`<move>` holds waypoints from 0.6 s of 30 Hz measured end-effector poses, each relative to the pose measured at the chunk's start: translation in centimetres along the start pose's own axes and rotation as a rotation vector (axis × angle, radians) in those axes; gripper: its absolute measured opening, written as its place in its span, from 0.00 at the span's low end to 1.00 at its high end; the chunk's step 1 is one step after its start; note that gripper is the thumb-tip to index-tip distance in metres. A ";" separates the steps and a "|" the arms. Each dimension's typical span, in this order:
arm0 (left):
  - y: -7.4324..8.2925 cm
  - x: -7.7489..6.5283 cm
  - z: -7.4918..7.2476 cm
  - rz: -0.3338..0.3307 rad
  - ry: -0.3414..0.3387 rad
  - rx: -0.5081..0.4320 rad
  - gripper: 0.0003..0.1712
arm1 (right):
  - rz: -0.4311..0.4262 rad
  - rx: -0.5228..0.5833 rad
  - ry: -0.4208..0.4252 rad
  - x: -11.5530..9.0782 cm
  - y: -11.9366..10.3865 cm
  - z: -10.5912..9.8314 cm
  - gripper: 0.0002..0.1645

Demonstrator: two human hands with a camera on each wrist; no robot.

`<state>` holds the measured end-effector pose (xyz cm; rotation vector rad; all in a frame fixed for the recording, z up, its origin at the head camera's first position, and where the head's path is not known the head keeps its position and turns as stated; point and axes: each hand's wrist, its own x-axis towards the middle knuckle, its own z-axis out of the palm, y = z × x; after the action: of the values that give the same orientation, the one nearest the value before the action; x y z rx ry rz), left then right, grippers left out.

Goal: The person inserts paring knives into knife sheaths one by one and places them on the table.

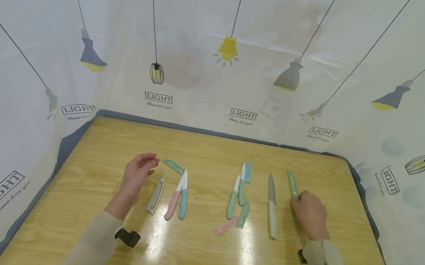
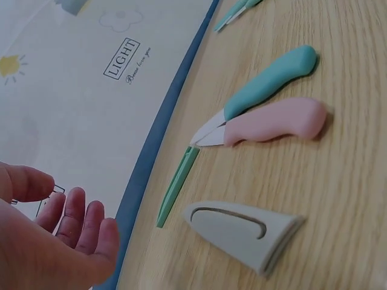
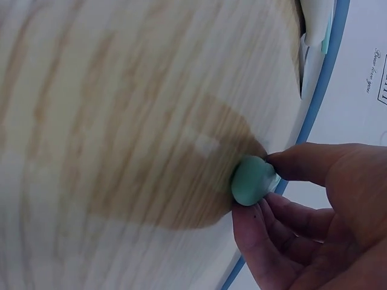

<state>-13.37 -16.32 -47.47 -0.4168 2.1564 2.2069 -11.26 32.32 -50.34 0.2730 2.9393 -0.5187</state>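
Note:
My right hand point(image 1: 309, 213) pinches the green handle point(image 3: 251, 181) of a knife at the right of the table. A green sheath point(image 1: 292, 182) covers its blade and points away from me. My left hand point(image 1: 138, 176) is held with loosely bent fingers and nothing in them, close to a green sheath point(image 1: 173, 166) and a whitish sheath point(image 2: 239, 232). Just right of these lie a pink-handled knife point(image 2: 275, 121) and a blue-handled knife point(image 2: 272, 78), their white blade tips together. Left of my right hand lies a large knife point(image 1: 272, 216) with a cream handle and grey blade.
Mid-table are two green-handled knives point(image 1: 232, 202), side by side with white blades bare. Around them lie a blue sheath point(image 1: 248, 172), another green sheath point(image 1: 243, 215) and a pink sheath point(image 1: 226, 226). A printed curtain point(image 1: 199, 106) surrounds the wooden table point(image 1: 202, 256).

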 end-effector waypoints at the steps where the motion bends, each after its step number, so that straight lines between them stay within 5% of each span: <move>1: 0.0 0.1 0.0 0.002 -0.004 0.023 0.22 | -0.002 -0.005 0.004 0.0 0.1 0.0 0.18; 10: -0.1 0.2 -0.9 0.038 -0.138 0.291 0.24 | 0.021 -0.026 0.013 -0.3 0.4 -0.1 0.19; 18: -0.3 0.6 -1.3 0.091 -0.284 0.660 0.27 | 0.021 -0.054 0.055 -0.8 0.2 -0.5 0.32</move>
<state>-13.69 -17.73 -47.94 0.0250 2.5718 1.3389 -10.50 32.57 -49.85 0.3157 2.9952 -0.4348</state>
